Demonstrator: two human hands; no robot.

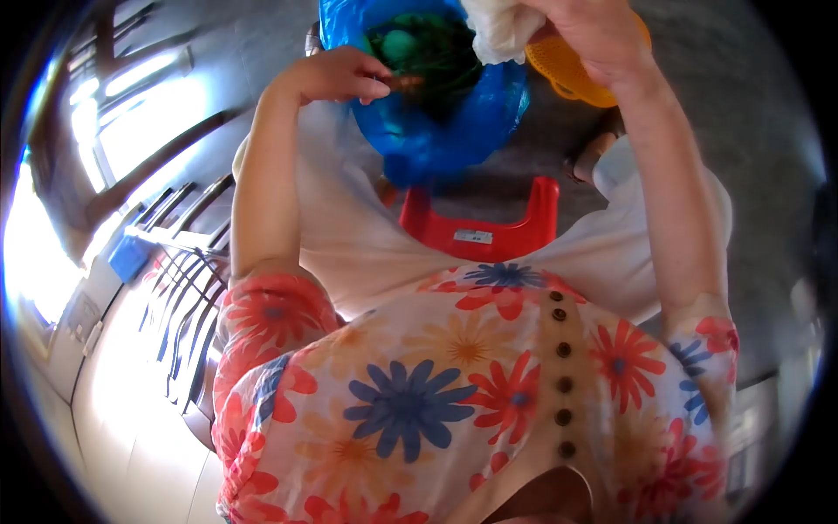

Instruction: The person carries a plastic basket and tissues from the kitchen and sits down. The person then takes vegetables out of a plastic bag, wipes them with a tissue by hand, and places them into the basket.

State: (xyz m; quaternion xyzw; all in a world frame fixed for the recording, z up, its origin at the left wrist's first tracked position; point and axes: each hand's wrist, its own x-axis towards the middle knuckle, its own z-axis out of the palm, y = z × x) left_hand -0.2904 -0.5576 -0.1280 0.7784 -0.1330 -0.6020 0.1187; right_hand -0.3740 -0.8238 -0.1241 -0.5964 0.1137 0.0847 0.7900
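A blue plastic bag point(436, 144) hangs wide open in front of me, with dark green leafy stuff point(441, 65) and a pale green round thing point(399, 45) inside. At the bag's left rim is my left hand point(340, 74), its thumb and fingers drawn together. A small brownish shape lies at its fingertips, too blurred to name. My right hand point(598, 39) is raised over the bag's right side, closed on a crumpled white plastic bag point(502, 31). Whether that white bag has anything in it is hidden.
A yellow-orange plastic basket point(559, 65) with holes stands on the grey floor point(751, 175), partly behind my right hand. Between my legs is a red plastic stool point(480, 236) with a white label. Dark rails of a rack point(188, 288) and a blue object point(129, 256) are at the left.
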